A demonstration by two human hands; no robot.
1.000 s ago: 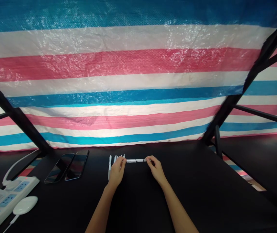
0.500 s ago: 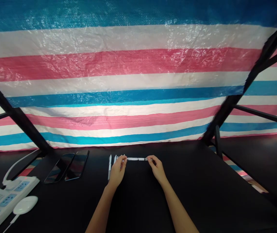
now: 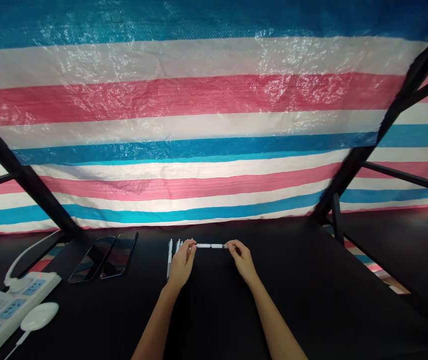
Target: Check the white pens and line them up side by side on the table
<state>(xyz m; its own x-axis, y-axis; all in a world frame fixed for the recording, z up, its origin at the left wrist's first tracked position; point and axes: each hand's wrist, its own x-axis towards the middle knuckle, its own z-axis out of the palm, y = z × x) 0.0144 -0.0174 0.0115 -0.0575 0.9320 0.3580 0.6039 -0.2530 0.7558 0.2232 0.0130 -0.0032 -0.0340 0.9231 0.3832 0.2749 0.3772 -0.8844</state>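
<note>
White pen (image 3: pixel 210 245) held level between your hands, just above black surface (image 3: pixel 217 320). Left hand (image 3: pixel 181 262) pinches one end, right hand (image 3: pixel 242 261) pinches other. Since a second ago pen lifted slightly, straightened; grip unchanged. More pens (image 3: pixel 172 250) lie just left. Two phones (image 3: pixel 103 257) farther left.
</note>
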